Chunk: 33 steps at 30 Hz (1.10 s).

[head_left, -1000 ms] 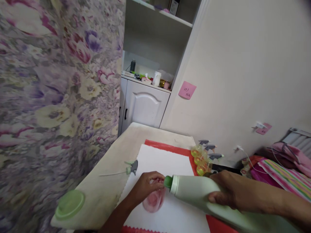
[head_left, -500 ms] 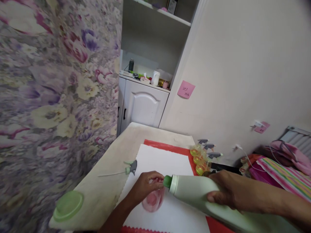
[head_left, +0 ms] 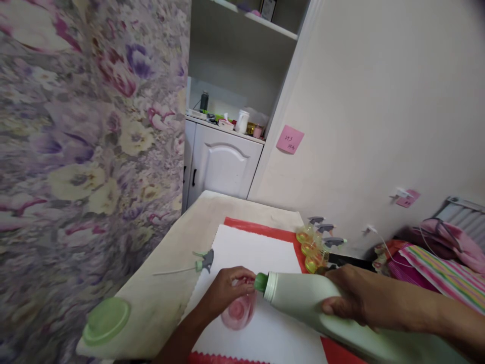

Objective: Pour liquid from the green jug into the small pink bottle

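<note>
My left hand grips the top of a small clear bottle with pink liquid standing on a white cloth. My right hand holds a large pale green jug tipped on its side, its green spout touching the small bottle's mouth beside my left fingers. A loose spray trigger head with its tube lies on the table to the left of the cloth.
A green lid lies at the table's near left corner. Three yellow spray bottles stand at the cloth's right edge on a red mat. Flowered curtain on the left, white cabinet behind, striped fabric at right.
Both hands and the bottles stay where they were; only the view has shifted very slightly.
</note>
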{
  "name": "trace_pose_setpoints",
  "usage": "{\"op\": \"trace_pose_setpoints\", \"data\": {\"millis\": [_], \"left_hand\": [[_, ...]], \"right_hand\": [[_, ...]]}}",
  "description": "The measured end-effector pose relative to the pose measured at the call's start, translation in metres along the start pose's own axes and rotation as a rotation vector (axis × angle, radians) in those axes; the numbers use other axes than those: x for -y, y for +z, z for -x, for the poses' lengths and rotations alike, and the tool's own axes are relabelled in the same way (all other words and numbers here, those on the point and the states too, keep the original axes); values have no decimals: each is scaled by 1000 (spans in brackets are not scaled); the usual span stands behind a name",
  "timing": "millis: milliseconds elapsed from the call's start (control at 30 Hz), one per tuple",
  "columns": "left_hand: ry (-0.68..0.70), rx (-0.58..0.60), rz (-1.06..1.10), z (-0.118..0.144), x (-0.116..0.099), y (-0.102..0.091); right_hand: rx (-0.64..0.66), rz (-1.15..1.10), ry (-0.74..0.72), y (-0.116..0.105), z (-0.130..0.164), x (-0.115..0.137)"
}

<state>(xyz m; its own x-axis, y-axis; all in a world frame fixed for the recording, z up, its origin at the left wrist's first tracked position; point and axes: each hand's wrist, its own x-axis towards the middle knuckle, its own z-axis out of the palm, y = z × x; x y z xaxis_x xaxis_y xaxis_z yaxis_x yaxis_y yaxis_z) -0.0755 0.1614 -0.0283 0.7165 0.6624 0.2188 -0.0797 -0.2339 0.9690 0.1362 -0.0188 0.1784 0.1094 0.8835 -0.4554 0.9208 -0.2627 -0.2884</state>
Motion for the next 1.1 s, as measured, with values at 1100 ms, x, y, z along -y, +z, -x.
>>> {"op": "trace_pose_setpoints", "data": {"millis": [1100], "left_hand": [[-9,0,-23,-1,-5,1]], "right_hand": [[8,52,2,-2,3,5]]}}
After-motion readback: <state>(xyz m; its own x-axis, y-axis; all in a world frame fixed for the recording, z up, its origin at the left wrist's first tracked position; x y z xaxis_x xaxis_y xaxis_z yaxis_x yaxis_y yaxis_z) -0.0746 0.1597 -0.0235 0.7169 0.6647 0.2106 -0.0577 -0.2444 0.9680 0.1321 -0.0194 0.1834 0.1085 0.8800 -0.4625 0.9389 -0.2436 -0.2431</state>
